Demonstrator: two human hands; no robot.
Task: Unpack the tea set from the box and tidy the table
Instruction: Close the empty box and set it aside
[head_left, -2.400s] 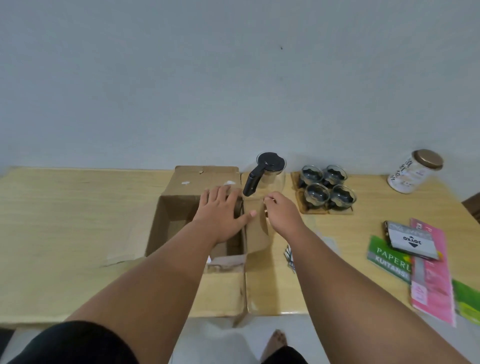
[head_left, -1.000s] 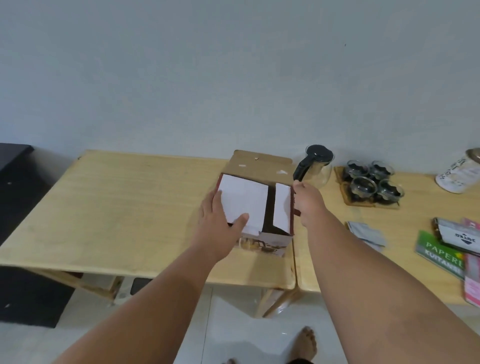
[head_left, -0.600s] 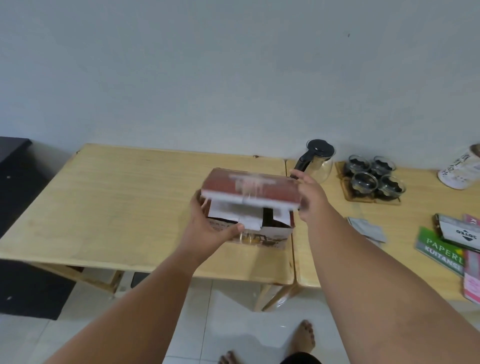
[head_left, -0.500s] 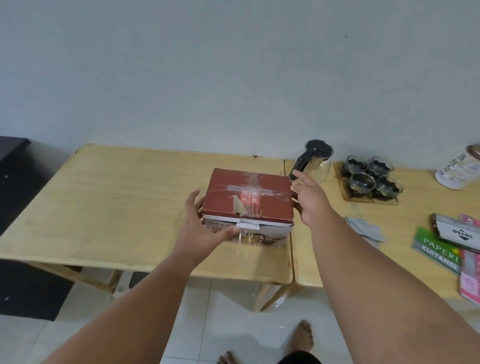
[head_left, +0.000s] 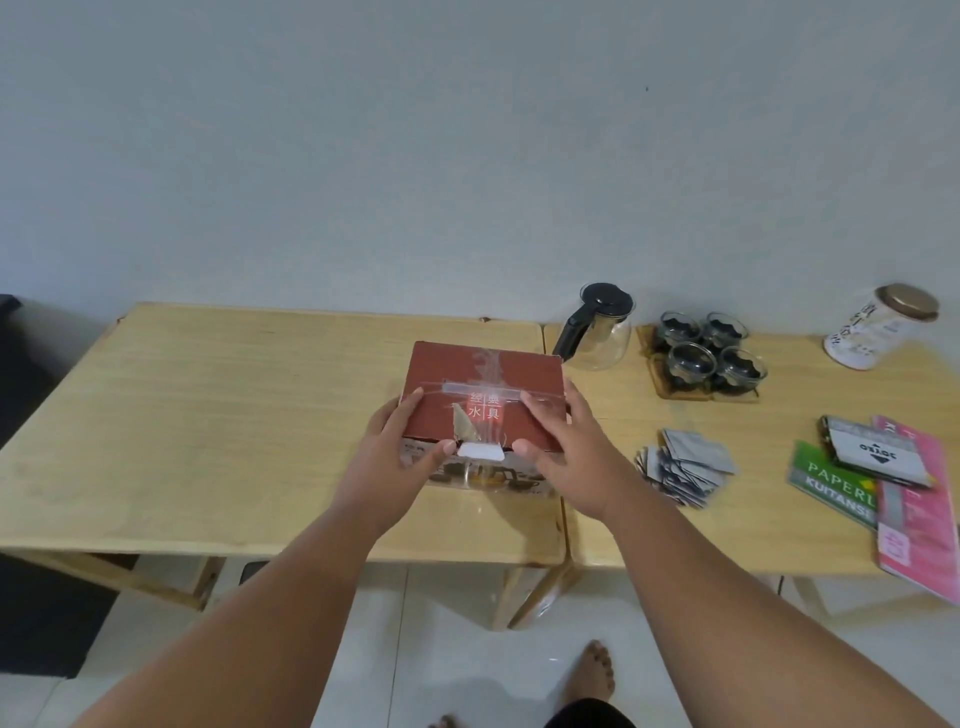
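A red-topped cardboard box (head_left: 485, 389) sits closed on the wooden table (head_left: 218, 415), near its right end. My left hand (head_left: 400, 447) rests on the lid's left front corner, thumb at the white tuck flap. My right hand (head_left: 566, 441) lies on the lid's right front corner. Both press on the lid with fingers spread. To the right, by the wall, a glass teapot (head_left: 597, 327) with a black lid and handle stands. Beside it are several glass cups (head_left: 706, 351) on a wooden tray (head_left: 655, 382).
On the right table are a pile of grey sachets (head_left: 685, 460), a green receipt book (head_left: 831, 480), a black-and-white packet (head_left: 878, 449), a pink booklet (head_left: 919, 514) and a white jar (head_left: 878, 325) with a gold lid. A dark object (head_left: 21, 374) stands at the far left.
The open box had its inner flaps folded in and its red lid swung down shut. Both hands then moved from its sides onto the lid's front corners.
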